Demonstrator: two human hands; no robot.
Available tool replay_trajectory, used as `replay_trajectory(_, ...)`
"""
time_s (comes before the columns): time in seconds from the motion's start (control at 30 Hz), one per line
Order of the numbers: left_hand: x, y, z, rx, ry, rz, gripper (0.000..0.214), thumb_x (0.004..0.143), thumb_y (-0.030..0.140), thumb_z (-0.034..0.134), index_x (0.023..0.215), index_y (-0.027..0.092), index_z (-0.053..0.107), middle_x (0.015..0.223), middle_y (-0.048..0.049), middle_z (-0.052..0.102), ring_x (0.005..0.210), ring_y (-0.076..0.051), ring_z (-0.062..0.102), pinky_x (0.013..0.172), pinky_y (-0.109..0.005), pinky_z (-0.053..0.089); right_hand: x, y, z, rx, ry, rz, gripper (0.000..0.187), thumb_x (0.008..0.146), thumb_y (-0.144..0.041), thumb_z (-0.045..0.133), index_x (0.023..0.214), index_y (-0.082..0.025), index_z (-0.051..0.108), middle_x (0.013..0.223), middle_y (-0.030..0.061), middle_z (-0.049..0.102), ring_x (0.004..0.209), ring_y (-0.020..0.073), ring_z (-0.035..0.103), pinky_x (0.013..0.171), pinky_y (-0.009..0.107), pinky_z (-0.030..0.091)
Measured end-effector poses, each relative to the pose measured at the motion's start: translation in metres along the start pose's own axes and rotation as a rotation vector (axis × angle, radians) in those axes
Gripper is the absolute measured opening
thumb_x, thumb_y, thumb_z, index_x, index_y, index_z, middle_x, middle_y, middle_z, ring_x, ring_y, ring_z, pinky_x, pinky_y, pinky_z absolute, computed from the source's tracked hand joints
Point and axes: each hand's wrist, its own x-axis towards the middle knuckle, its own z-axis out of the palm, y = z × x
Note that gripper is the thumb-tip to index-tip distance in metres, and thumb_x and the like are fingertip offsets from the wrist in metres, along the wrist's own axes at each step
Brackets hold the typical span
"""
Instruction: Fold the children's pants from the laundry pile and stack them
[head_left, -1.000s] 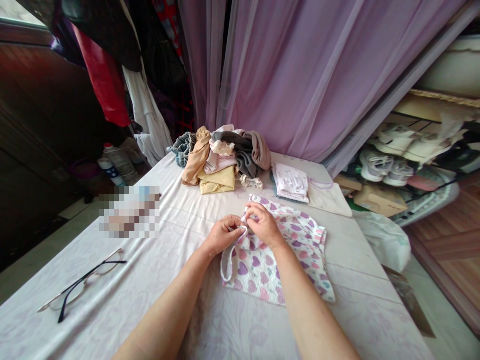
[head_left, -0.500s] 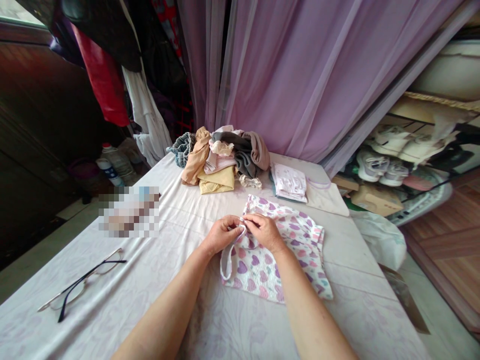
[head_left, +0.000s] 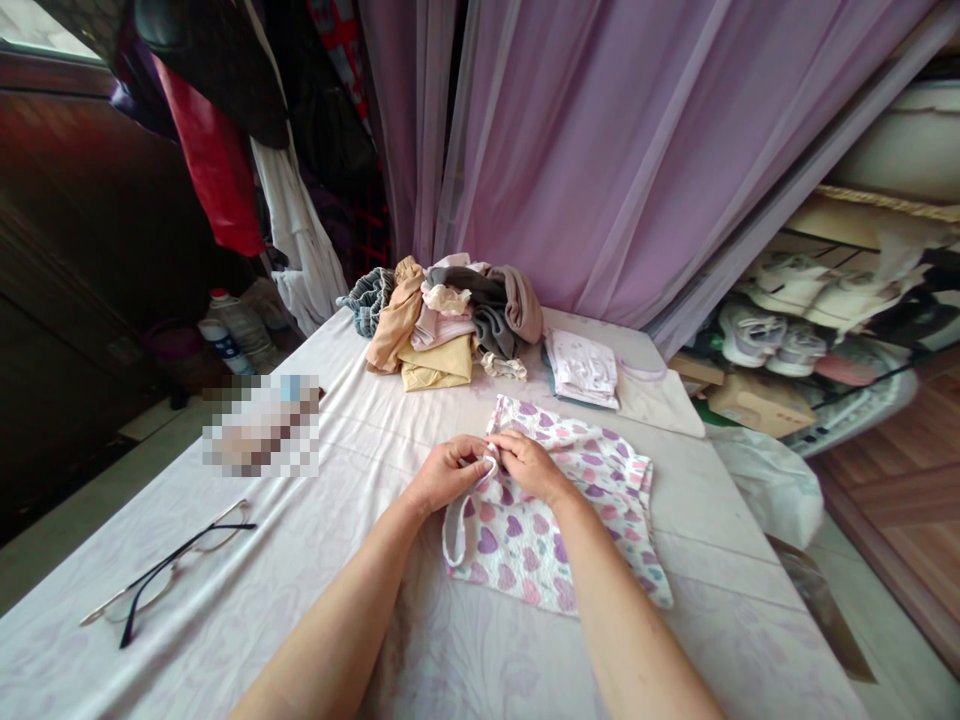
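right hand (head_left: 531,468), raised a second ago, is now pinching beside the left hand (head_left: 448,474), so both are gripping one edge of the white, purple-heart-printed fabric garment (head_left: 525,560) lying on the pale floral cloth-covered table (head_left: 735,620).

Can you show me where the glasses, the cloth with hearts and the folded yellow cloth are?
Glasses (head_left: 165,563), head view: on a dark side arm.
Cloth with hearts (head_left: 525,540), head view: on the printed fabric nearer the camera.
Folded yellow cloth (head_left: 436,366), head view: on its front part.
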Motion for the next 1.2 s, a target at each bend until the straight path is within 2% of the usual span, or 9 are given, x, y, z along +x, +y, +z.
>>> replay_trajectory(0.2, 0.001, -0.001, -0.001, -0.025, 0.003, -0.028, 0.035, 0.078, 0.050, 0.070, 0.077, 0.016, 0.069, 0.090, -0.0073, 0.069, 0.084, -0.017, 0.063, 0.080, -0.027, 0.048, 0.002, -0.002, -0.007, -0.010, 0.034, -0.052, 0.021, 0.079, -0.009, 0.048, 0.082, -0.021, 0.065, 0.087, 0.0020, 0.062, 0.087, 0.0157, 0.059, 0.083, 0.029, 0.047)
replay_trajectory(0.57, 0.000, -0.002, -0.005, -0.057, -0.043, -0.045, 0.040, 0.074, 0.054, 0.074, 0.075, 0.014, 0.069, 0.087, -0.0075, 0.069, 0.082, -0.017, 0.064, 0.079, -0.027, 0.050, 0.008, -0.012, 0.004, -0.203, 0.225, 0.047, 0.017, 0.084, -0.016, 0.052, 0.075, -0.023, 0.065, 0.088, 0.0035, 0.065, 0.084, 0.0173, 0.060, 0.076, 0.029, 0.046)
replay_trajectory(0.67, 0.000, -0.002, -0.005, -0.046, -0.044, -0.032, 0.040, 0.076, 0.054, 0.072, 0.074, 0.014, 0.069, 0.087, -0.0074, 0.070, 0.082, -0.017, 0.064, 0.078, -0.027, 0.050, 0.007, -0.015, 0.007, -0.137, 0.225, 0.072, 0.012, 0.079, -0.015, 0.056, 0.078, -0.023, 0.064, 0.086, 0.0021, 0.065, 0.079, 0.0166, 0.060, 0.073, 0.028, 0.047)
replay_trajectory(0.77, 0.001, -0.002, -0.005, -0.041, -0.042, -0.022, 0.039, 0.077, 0.053, 0.071, 0.075, 0.015, 0.070, 0.088, -0.0077, 0.070, 0.083, -0.017, 0.064, 0.078, -0.027, 0.050, 0.004, -0.017, 0.008, -0.040, 0.221, 0.103, 0.015, 0.075, -0.014, 0.055, 0.083, -0.024, 0.062, 0.081, -0.0007, 0.065, 0.072, 0.0152, 0.059, 0.067, 0.026, 0.046)
replay_trajectory(0.9, 0.001, -0.001, -0.005, -0.039, -0.040, -0.028, 0.038, 0.077, 0.053, 0.072, 0.077, 0.015, 0.071, 0.088, -0.0074, 0.071, 0.084, -0.017, 0.064, 0.081, -0.028, 0.050, -0.001, -0.020, 0.005, 0.001, 0.203, 0.027, 0.018, 0.072, -0.010, 0.049, 0.075, -0.024, 0.061, 0.074, -0.0013, 0.064, 0.072, 0.0153, 0.059, 0.069, 0.026, 0.046)
replay_trajectory(1.07, 0.001, -0.002, -0.005, -0.092, -0.019, -0.099, 0.042, 0.074, 0.055, 0.073, 0.079, 0.014, 0.071, 0.087, -0.0069, 0.071, 0.080, -0.016, 0.063, 0.076, -0.027, 0.050, -0.009, -0.026, -0.001, 0.089, 0.176, -0.010, 0.022, 0.082, -0.017, 0.045, 0.085, -0.023, 0.067, 0.082, 0.0017, 0.070, 0.079, 0.0160, 0.064, 0.076, 0.028, 0.050)
replay_trajectory(1.2, 0.000, -0.002, -0.004, -0.138, -0.016, -0.135, 0.045, 0.073, 0.058, 0.073, 0.082, 0.014, 0.071, 0.086, -0.0062, 0.071, 0.079, -0.016, 0.063, 0.076, -0.027, 0.050, -0.015, -0.026, 0.001, 0.168, 0.232, 0.038, 0.015, 0.085, -0.030, 0.054, 0.091, -0.022, 0.066, 0.086, 0.0039, 0.072, 0.080, 0.0176, 0.067, 0.074, 0.029, 0.052)
